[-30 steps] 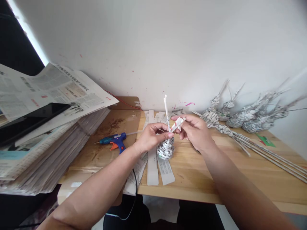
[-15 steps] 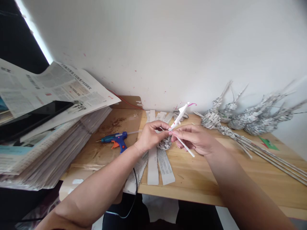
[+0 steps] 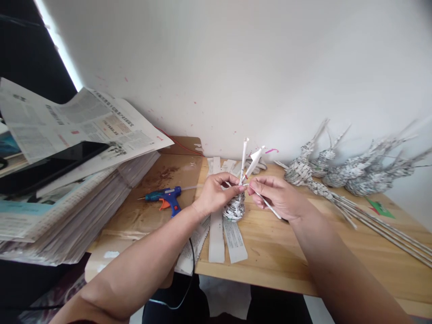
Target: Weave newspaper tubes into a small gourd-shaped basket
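Observation:
A small woven newspaper piece [image 3: 234,210] with a rounded body hangs below my left hand [image 3: 221,191]. The fingers and thumb of that hand pinch its narrow upper end. Two rolled paper tubes [image 3: 244,157] stick up from there, one upright and one leaning right with a loose paper flap. My right hand [image 3: 275,195] is closed, pinching a thin paper tube [image 3: 268,206] just right of the left fingertips. That tube slants down to the right below the hand. Strips of newspaper [image 3: 216,238] lie on the table beneath the woven piece.
A blue glue gun [image 3: 168,198] rests on brown cardboard [image 3: 135,218] at left, by a tall newspaper stack [image 3: 94,198] with a black tablet [image 3: 64,168] on top. Several woven newspaper pieces [image 3: 299,171] and long paper tubes [image 3: 378,225] lie on the wooden table [image 3: 276,261] at right.
My right hand has moved slightly right and down with the thin tube. Two tubes now show apart above the left hand, where one showed before. More of the woven body is visible.

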{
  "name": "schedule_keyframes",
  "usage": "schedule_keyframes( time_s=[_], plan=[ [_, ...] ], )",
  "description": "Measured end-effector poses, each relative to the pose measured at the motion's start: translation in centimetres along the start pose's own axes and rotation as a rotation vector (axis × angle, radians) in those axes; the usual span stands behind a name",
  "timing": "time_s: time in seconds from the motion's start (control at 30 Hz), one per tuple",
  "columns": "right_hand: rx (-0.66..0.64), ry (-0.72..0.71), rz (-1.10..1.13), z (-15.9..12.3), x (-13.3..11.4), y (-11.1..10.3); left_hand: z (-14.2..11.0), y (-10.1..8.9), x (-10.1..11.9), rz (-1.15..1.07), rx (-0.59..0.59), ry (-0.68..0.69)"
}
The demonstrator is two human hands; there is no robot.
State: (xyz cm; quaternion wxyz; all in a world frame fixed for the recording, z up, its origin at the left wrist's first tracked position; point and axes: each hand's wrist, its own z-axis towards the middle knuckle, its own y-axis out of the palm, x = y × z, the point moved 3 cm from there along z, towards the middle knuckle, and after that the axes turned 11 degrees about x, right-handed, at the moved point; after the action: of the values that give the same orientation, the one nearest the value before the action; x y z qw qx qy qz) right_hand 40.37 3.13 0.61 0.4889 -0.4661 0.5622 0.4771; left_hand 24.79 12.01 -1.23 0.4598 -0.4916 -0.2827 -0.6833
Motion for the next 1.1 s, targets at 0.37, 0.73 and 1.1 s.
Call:
schedule_keyframes(
  time_s=[0.37,0.73,1.1],
  plan=[
    [0.027,-0.015,0.149,-0.4,-1.3,-0.4,-0.3,0.2,0.4,-0.003,0.012,-0.01],
    [0.066,-0.27,0.233,-0.5,-1.5,-0.2,-0.4,0.2,0.4,-0.037,0.007,-0.036],
    [0.299,-0.359,0.169,-0.1,-1.8,0.0,-0.3,0.4,-0.7,-0.126,0.082,-0.083]
  ],
)
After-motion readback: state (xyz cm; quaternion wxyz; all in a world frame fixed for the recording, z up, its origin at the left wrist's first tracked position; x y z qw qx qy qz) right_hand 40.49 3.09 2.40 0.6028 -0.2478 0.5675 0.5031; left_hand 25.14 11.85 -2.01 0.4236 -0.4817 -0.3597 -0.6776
